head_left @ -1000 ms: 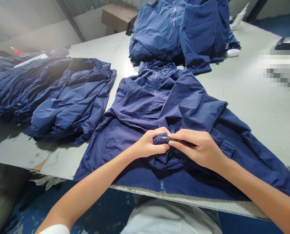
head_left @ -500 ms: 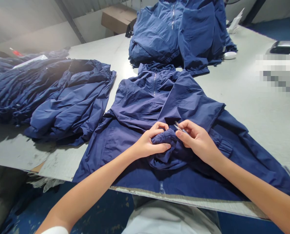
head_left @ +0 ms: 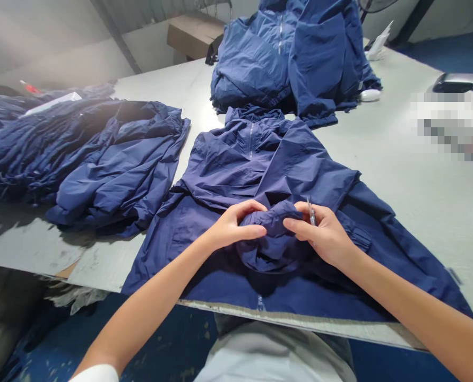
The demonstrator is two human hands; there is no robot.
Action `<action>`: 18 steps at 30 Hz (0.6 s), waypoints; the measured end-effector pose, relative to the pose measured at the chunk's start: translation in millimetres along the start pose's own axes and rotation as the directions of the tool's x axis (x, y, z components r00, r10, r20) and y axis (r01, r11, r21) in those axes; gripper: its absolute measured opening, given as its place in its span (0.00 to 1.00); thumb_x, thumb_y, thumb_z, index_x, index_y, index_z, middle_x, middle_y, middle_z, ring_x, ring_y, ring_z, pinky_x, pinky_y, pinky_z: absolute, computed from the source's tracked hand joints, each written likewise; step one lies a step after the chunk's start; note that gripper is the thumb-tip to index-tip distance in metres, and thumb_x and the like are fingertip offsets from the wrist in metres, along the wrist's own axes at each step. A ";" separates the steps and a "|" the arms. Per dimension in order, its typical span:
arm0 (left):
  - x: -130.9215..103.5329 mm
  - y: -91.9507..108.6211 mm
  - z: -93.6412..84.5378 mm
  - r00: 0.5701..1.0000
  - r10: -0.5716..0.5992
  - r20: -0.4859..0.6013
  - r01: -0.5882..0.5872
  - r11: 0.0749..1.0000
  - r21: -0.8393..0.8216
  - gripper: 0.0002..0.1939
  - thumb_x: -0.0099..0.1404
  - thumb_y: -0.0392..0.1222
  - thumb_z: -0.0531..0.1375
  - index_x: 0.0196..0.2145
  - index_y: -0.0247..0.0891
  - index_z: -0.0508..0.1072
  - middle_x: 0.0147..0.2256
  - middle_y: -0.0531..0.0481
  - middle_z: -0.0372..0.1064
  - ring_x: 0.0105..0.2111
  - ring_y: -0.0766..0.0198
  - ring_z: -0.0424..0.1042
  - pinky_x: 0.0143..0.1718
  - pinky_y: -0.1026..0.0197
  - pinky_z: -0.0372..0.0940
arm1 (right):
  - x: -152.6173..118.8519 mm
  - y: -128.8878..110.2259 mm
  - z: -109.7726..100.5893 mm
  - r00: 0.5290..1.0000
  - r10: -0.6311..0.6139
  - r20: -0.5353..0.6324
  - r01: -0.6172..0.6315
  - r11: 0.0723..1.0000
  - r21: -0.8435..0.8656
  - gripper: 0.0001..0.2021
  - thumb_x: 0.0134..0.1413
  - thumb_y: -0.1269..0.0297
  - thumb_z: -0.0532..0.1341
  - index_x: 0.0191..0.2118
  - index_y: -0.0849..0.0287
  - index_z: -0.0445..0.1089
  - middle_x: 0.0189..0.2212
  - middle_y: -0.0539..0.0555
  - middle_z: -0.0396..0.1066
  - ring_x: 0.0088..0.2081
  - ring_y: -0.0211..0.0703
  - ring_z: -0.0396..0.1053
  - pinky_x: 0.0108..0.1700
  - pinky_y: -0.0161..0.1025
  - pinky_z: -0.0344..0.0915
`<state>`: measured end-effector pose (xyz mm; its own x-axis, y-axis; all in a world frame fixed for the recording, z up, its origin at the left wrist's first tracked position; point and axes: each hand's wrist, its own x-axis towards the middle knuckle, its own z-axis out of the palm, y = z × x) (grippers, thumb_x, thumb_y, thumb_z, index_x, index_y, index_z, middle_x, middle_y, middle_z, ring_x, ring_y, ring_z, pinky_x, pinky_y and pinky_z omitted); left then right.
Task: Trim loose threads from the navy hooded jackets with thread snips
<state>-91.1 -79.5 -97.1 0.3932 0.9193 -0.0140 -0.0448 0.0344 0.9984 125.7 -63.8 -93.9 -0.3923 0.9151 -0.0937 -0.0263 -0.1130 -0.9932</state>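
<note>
A navy jacket (head_left: 220, 164) with a front zip lies spread on the table before me. My left hand (head_left: 240, 225) pinches one side of its gathered sleeve cuff (head_left: 274, 218), thumb in front and fingers behind the cloth. On the other side, my right hand (head_left: 318, 225) grips the same cuff between thumb and fingertips. A slim metal tool (head_left: 311, 213), probably thread snips, sticks up between the right hand's fingers; its lower part is hidden. Bunched sleeve cloth hangs below the cuff. The second cuff (head_left: 358, 236) rests just right of my right hand.
Navy garments lie in a heap (head_left: 112, 159) at the left. Another stack of blue jackets (head_left: 252, 69) stands at the back. Farther right are a white mouse-like object (head_left: 369, 95) and a dark device (head_left: 455, 82). The table's front edge (head_left: 319, 326) runs close to my body.
The right hand has turned the metal tool upward, away from the cloth, and now holds the cuff too. Both hands have shifted slightly, stretching the cuff between them.
</note>
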 end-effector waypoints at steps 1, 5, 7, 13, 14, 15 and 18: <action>-1.6 2.8 -2.7 0.999 -0.030 -0.024 0.028 0.997 -0.069 0.20 0.51 0.53 0.70 0.34 0.36 0.74 0.30 0.52 0.67 0.30 0.66 0.65 0.33 0.66 0.60 | 0.6 -2.4 -0.9 1.000 0.001 -0.025 0.001 0.998 0.065 0.20 0.42 0.50 0.72 0.25 0.58 0.64 0.17 0.42 0.52 0.19 0.28 0.46 0.20 0.32 0.43; -12.6 17.4 -1.2 0.981 -0.135 -0.138 0.091 0.953 -0.289 0.19 0.51 0.52 0.70 0.26 0.35 0.70 0.23 0.55 0.62 0.23 0.71 0.60 0.26 0.69 0.56 | 3.0 -16.0 -5.9 0.996 0.031 -0.087 -0.008 0.967 0.255 0.24 0.35 0.52 0.75 0.27 0.56 0.60 0.16 0.38 0.44 0.17 0.26 0.40 0.19 0.31 0.40; -19.7 24.8 6.1 0.969 -0.147 -0.198 0.071 0.936 -0.345 0.17 0.53 0.50 0.70 0.27 0.35 0.70 0.24 0.55 0.63 0.23 0.72 0.61 0.26 0.69 0.57 | 1.9 -22.2 -7.6 0.995 0.054 -0.082 -0.028 0.957 0.289 0.25 0.34 0.52 0.76 0.30 0.55 0.60 0.16 0.37 0.44 0.17 0.26 0.40 0.19 0.30 0.41; -41.4 41.3 29.0 0.956 -0.171 -0.237 0.048 0.892 -0.449 0.18 0.57 0.52 0.67 0.26 0.35 0.68 0.22 0.55 0.62 0.22 0.71 0.61 0.25 0.68 0.58 | -11.4 -37.6 -2.8 0.984 0.146 -0.101 -0.112 0.951 0.289 0.27 0.34 0.47 0.75 0.36 0.55 0.64 0.16 0.37 0.45 0.17 0.27 0.41 0.19 0.30 0.39; -44.8 43.2 32.4 0.953 -0.182 -0.241 0.050 0.883 -0.467 0.18 0.57 0.52 0.67 0.26 0.35 0.68 0.22 0.55 0.61 0.22 0.71 0.61 0.25 0.68 0.58 | -13.3 -39.7 -1.5 0.979 0.156 -0.132 -0.117 0.957 0.267 0.26 0.35 0.48 0.75 0.36 0.55 0.65 0.16 0.37 0.46 0.17 0.27 0.42 0.20 0.30 0.40; -47.9 44.9 35.9 0.950 -0.194 -0.246 0.052 0.872 -0.487 0.18 0.57 0.52 0.67 0.26 0.35 0.68 0.21 0.56 0.61 0.21 0.72 0.60 0.24 0.69 0.57 | -14.8 -41.4 -0.6 0.973 0.152 -0.175 -0.107 0.964 0.243 0.24 0.37 0.50 0.75 0.36 0.56 0.66 0.16 0.38 0.47 0.18 0.28 0.43 0.20 0.30 0.41; -54.7 49.9 47.8 0.926 -0.219 -0.309 0.008 0.827 -0.562 0.17 0.57 0.50 0.68 0.27 0.36 0.68 0.21 0.56 0.61 0.20 0.72 0.60 0.23 0.69 0.56 | -17.4 -42.1 -0.8 0.939 0.045 -0.342 0.016 0.985 0.173 0.20 0.43 0.51 0.73 0.37 0.59 0.71 0.20 0.44 0.57 0.20 0.30 0.48 0.21 0.32 0.48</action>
<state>-71.0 -146.8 -43.9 0.0900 0.9645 -0.2484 -0.5502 0.2560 0.7948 134.3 -74.6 -50.5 -0.0550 0.9862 -0.1561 -0.1914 -0.1639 -0.9677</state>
